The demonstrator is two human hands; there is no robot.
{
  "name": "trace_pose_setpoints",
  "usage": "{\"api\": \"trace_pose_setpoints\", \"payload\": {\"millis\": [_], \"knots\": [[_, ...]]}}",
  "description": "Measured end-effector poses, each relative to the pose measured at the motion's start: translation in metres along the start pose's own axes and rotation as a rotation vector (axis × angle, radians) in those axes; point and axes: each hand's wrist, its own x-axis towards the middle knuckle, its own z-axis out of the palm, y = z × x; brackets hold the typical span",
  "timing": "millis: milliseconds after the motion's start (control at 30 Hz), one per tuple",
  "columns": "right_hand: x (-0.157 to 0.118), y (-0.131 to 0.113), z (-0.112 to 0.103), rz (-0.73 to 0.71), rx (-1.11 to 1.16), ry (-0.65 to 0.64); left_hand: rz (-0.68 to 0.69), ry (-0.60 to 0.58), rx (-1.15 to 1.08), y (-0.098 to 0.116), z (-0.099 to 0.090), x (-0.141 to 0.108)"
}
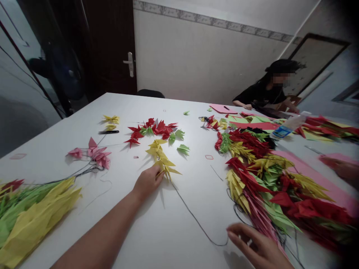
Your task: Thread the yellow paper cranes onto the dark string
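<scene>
My left hand [148, 182] is closed on the lower end of a strand of yellow origami cranes [157, 152], stacked one behind another on the table. From the cranes a dark thread [193, 216] runs down and right across the white top. Its far end reaches the fingertips of my right hand [252, 244], which are pinched together on it with the other fingers curled. Beyond the yellow strand lie red origami cranes [159, 128] in a curved cluster, with loose green ones [183, 149] beside them. Pink cranes [101, 157] on dark threads rest to the left.
Bundles of strung cranes cover the right [260, 179] and the near left [42, 211]. Dark-handled snips [109, 132] lie near small yellow cranes [111, 119]. A plastic bottle [290, 125] lies tilted on paper sheets. A person [269, 89] sits at the far right; another hand [340, 168] shows at the right edge.
</scene>
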Motion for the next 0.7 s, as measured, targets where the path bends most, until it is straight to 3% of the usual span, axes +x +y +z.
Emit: {"api": "trace_pose_setpoints", "payload": {"millis": [67, 100, 200, 333, 500, 700], "knots": [[0.014, -0.02, 0.012, -0.052, -0.023, 0.121, -0.005, -0.009, 0.026, 0.001, -0.001, 0.0], [0.023, -0.03, 0.021, -0.092, -0.005, 0.121, -0.007, -0.01, 0.038, 0.002, -0.002, -0.001], [0.055, -0.058, 0.051, -0.204, -0.021, 0.023, -0.015, 0.004, 0.059, 0.003, -0.003, -0.001], [0.099, -0.082, 0.084, -0.104, 0.217, -0.134, -0.007, 0.018, 0.069, 0.003, -0.003, -0.001], [0.115, -0.094, 0.102, 0.058, 0.565, -0.223, 0.011, 0.002, 0.091, 0.002, -0.003, 0.0], [0.114, -0.085, 0.106, 0.068, 0.461, -0.243, 0.041, 0.013, 0.085, 0.002, -0.001, 0.0]]}}
